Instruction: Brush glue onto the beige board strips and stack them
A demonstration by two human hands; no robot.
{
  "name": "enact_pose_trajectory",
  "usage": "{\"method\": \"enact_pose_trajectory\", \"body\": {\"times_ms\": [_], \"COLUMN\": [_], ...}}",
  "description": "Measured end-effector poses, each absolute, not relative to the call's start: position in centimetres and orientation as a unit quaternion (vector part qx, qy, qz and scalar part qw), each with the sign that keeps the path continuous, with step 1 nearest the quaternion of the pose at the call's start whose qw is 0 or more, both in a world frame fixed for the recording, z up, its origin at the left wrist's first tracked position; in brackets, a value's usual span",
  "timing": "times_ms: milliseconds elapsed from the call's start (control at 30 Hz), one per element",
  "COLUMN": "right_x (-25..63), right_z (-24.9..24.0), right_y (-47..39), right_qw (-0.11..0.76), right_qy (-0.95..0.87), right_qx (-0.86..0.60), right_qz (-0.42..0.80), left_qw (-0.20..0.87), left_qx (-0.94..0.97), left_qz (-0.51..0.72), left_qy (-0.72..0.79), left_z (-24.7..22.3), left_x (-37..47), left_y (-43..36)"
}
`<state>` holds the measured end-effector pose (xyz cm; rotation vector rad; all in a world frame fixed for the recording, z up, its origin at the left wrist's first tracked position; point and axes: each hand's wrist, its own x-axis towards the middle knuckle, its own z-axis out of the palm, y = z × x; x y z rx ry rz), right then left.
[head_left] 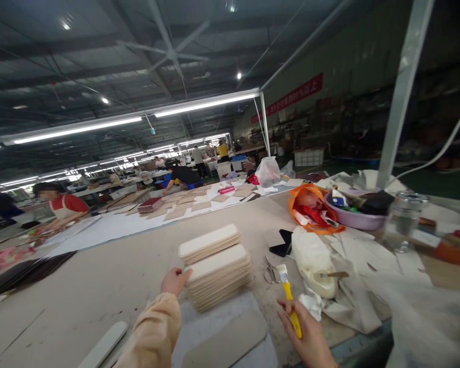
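Observation:
My left hand (174,280), in a tan sleeve, rests against the left end of a stack of cream rounded board strips (218,277). A second, smaller stack (209,243) lies just behind it. My right hand (308,335) grips a yellow-handled brush (290,299), bristles pointing up and away. Scissors (269,270) lie beside the brush head. A grey flat board (226,341) lies in front of the stacks, between my hands.
A single strip (103,345) lies near left. To the right are crumpled paper, a white glue container (314,258), a black phone (281,243), an orange bag (310,207), a purple basin (354,217) and a glass jar (404,220). Other people work at far tables.

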<state>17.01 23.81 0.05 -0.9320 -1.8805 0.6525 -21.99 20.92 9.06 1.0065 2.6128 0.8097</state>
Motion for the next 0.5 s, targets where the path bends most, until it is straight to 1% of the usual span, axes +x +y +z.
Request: {"method": "enact_pose_trajectory", "body": {"times_ms": [233, 500], "right_x": [17.0, 17.08], "right_z": [0.25, -0.25], "right_y": [23.78, 24.04], "right_qw": [0.45, 0.442], "right_qy": [-0.764, -0.767], "right_qx": [-0.383, -0.382], "right_qz": [0.258, 0.264], "left_qw": [0.1, 0.11], "left_qx": [0.338, 0.311], "left_qz": [0.281, 0.323], "left_qy": [0.893, 0.887], "left_z": [9.23, 9.35], "left_x": [-22.3, -22.0], "left_y": [21.07, 20.97]}}
